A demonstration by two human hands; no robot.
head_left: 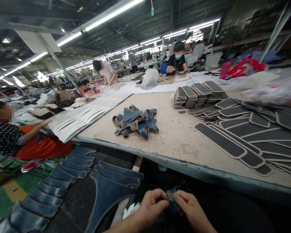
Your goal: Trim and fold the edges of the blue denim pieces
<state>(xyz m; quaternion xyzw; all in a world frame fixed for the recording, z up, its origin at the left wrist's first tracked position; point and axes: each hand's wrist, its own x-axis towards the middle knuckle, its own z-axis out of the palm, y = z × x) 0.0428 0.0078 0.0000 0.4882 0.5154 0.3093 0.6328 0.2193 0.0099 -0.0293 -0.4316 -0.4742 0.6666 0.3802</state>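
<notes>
At the bottom centre, my left hand [153,207] pinches the left edge of a small blue leather piece [172,207] with a tan inner side. My right hand [188,205] grips the same piece from the right, a short gap from the left. Its lower part is dark and hard to make out. Beyond the table's near edge lies a tangled pile of blue leather pieces [135,122]. Large curved blue pieces [106,194] rest on a dark surface left of my hands, beside a row of overlapping blue pieces [43,194].
The pale table [169,142] spans the middle. Stacked dark grey panels with light borders [220,139] cover its right side. White strips [80,121] lie at the left. A person in a dotted top [5,136] sits far left; others work behind the table.
</notes>
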